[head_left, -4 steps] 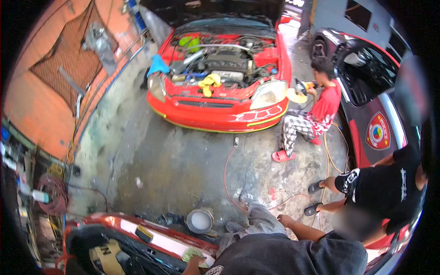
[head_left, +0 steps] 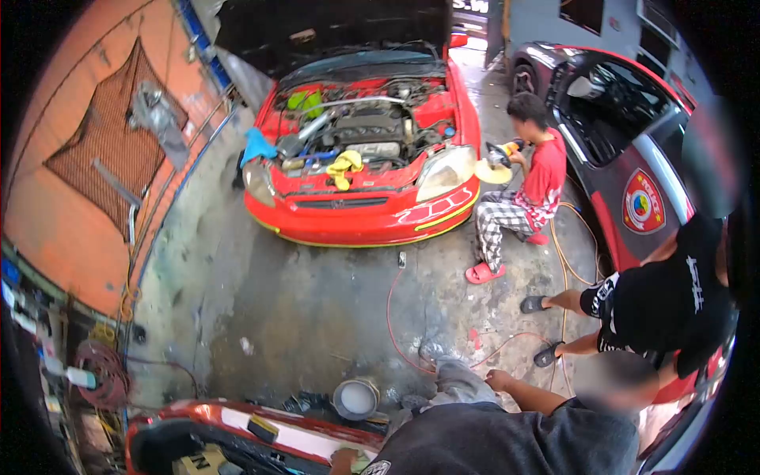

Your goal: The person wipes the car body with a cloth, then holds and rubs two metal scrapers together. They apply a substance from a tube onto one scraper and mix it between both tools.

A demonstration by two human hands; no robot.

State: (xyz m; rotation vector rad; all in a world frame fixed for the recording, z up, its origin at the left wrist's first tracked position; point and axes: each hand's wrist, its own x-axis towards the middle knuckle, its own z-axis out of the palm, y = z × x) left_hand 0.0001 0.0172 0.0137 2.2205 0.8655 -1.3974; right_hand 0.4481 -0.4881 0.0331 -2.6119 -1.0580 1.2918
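At the bottom edge, my left hand (head_left: pixel 343 458) is closed on a pale green cloth (head_left: pixel 360 462), pressed against a red car bumper (head_left: pixel 214 411) with a whitish patch (head_left: pixel 301 441). The fingers are partly hidden. My right hand (head_left: pixel 499 380) rests on my grey-trousered knee (head_left: pixel 463 384), fingers loosely laid out and nothing visible in them. A dark block (head_left: pixel 263 428) with a yellowish edge sits on the bumper, left of the cloth. Just beyond the bumper stands a bucket (head_left: pixel 356 398) of cloudy liquid.
Ahead is a red car (head_left: pixel 356 214) with its hood up and a yellow cloth (head_left: pixel 344 168) on its front. A co-worker (head_left: pixel 538 174) in red sits beside it holding a polisher (head_left: pixel 495 165). Another person (head_left: pixel 657 305) stands right. Hoses (head_left: pixel 389 313) cross the floor.
The view has tilted and shifted slightly. My left hand has moved a little on the bumper, with the cloth now to its right. The right hand stays on the knee.
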